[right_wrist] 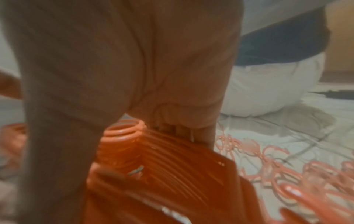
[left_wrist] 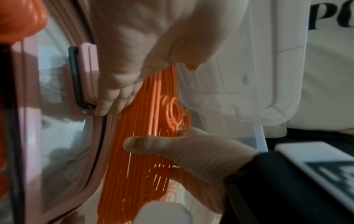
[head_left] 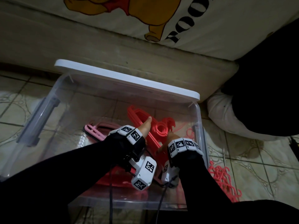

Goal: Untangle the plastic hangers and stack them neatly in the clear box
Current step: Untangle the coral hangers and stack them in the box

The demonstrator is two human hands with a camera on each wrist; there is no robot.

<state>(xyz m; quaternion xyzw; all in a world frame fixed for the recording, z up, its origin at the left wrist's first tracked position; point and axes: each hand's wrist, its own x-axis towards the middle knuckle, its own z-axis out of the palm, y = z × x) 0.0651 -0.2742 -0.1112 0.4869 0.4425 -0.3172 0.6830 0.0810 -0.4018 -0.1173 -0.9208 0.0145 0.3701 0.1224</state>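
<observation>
A stack of red-orange plastic hangers (head_left: 159,126) stands on edge inside the clear box (head_left: 198,115), right of its middle. My left hand (head_left: 148,125) grips the stack's far part; in the left wrist view its fingers (left_wrist: 111,103) curl round the stack (left_wrist: 145,136). My right hand (head_left: 170,137) grips the near part by the hook rings, its thumb (left_wrist: 145,143) lying across the hangers. The right wrist view shows my right hand (right_wrist: 182,128) on the stack (right_wrist: 172,163), blurred. A few pink hangers (head_left: 95,130) lie flat in the box to the left.
The box's white lid (head_left: 129,78) leans at its far rim. Tangled red hangers (head_left: 224,180) lie on the tiled floor right of the box. A white cushion (head_left: 226,120) and dark cloth (head_left: 267,78) lie at the right, a printed mattress (head_left: 186,21) behind.
</observation>
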